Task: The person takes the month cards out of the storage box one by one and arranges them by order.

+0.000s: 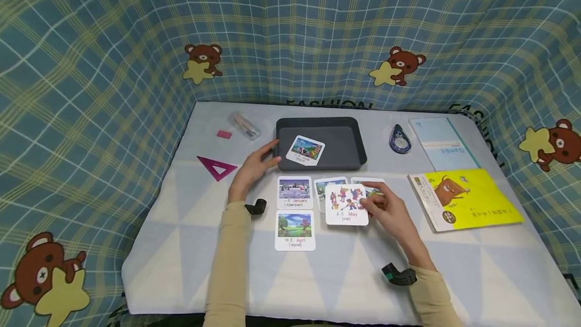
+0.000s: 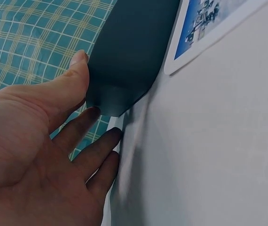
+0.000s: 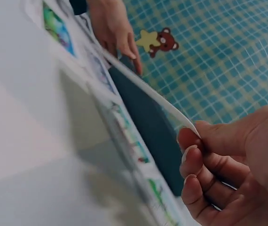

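In the head view, my right hand (image 1: 388,213) pinches a white-bordered May card (image 1: 347,205) between thumb and fingers. The right wrist view shows that card edge-on, raised above the table. Beneath and behind it lie two picture cards (image 1: 320,184), partly hidden. To their left, the January card (image 1: 294,192) lies above the April card (image 1: 294,230). My left hand (image 1: 254,168) touches the left side of a dark grey tray (image 1: 349,160), its fingers fairly straight. Inside the tray a June card (image 1: 306,150) rests at a tilt.
Left of the tray lie a pink eraser (image 1: 224,134), a clear case (image 1: 244,125) and a magenta set square (image 1: 217,168). On the right are a dark blue correction tape (image 1: 400,140), a light blue notebook (image 1: 440,140) and a yellow book (image 1: 487,201). Patterned cloth surrounds the table.
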Demonstrator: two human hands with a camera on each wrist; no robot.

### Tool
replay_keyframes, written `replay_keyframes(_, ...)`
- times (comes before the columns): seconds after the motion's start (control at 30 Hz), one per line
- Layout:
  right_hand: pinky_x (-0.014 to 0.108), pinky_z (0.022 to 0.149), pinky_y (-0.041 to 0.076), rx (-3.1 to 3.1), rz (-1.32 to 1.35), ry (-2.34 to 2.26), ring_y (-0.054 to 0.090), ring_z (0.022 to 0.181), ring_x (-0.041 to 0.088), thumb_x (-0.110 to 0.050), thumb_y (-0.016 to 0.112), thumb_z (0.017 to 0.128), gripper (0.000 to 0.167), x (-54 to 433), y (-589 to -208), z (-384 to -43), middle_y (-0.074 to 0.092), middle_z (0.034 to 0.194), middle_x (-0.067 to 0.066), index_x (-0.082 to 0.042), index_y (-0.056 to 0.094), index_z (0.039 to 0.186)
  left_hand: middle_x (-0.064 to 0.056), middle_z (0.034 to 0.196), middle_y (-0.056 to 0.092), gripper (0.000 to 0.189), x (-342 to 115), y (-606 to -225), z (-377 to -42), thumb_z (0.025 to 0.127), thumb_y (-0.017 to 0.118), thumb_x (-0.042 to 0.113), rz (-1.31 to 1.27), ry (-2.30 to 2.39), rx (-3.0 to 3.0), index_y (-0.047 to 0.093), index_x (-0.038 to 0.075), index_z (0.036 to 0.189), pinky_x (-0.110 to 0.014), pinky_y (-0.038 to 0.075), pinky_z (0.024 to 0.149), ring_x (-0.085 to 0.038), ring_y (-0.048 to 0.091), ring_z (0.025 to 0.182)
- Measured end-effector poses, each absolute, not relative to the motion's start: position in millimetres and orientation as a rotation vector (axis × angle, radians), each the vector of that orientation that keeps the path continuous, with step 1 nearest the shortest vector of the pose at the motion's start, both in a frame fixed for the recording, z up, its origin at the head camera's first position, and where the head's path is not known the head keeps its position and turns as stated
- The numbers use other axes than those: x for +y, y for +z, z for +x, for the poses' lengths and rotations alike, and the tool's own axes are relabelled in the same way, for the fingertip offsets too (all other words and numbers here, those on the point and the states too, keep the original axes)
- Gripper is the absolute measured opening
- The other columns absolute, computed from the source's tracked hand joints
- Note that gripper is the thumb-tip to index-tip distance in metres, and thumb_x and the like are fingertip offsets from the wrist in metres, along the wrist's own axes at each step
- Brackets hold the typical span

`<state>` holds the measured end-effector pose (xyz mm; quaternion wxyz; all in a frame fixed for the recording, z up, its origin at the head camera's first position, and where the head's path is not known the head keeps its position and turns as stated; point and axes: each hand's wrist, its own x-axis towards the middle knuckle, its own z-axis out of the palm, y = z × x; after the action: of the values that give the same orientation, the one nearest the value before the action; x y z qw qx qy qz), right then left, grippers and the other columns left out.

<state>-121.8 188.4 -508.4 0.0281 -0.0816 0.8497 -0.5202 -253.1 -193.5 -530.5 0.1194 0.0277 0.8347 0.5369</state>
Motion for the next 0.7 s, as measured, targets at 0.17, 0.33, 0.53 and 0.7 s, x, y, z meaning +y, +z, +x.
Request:
replay_keyframes(0.17,0.026,0.056,0.043,2.636,-0.218,-1.526,0.055,0.061,0.013,-0.022,0.069,0.100,0.029,191,-524,-96,0.066,0.075,0.000,-0.016,0.062,0.127,-0.004,0.165,0.030,0.064,-197,-529,-253,0.099,0.068,0.036,0.068,1.577,2.459,0.039,0.041,0.156,-0.054,0.016,0.123,-0.028,0.019,0.154)
replay_keyframes(0.33,0.023,0.058,0.042,2.718,-0.195,-1.455,0.057,0.062,0.010,-0.020,0.070,0.098,0.025,186,-532,-81,0.067,0.073,-0.007,-0.016,0.064,0.123,-0.004,0.166,0.029,0.063,-197,-529,-255,0.099,0.068,0.035,0.055,1.598,2.435,0.040,0.043,0.155,-0.054,0.015,0.124,-0.028,0.018,0.154)
replay_keyframes(0.53,0.023,0.049,0.033,2.837,-0.161,-1.409,0.042,0.051,0.005,-0.017,0.071,0.097,0.035,172,-539,-71,0.059,0.065,-0.009,-0.016,0.059,0.130,-0.003,0.166,0.027,0.063,-194,-530,-257,0.099,0.069,0.035,0.035,1.615,2.426,0.041,0.044,0.154,-0.055,0.014,0.123,-0.027,0.017,0.154)
replay_keyframes(0.7,0.023,0.047,0.030,2.962,-0.159,-1.334,0.037,0.049,0.003,-0.010,0.072,0.095,0.037,164,-548,-67,0.053,0.062,-0.011,-0.011,0.059,0.129,-0.004,0.167,0.027,0.063,-190,-532,-258,0.099,0.069,0.033,0.054,1.617,2.411,0.041,0.041,0.155,-0.054,0.015,0.124,-0.027,0.017,0.154)
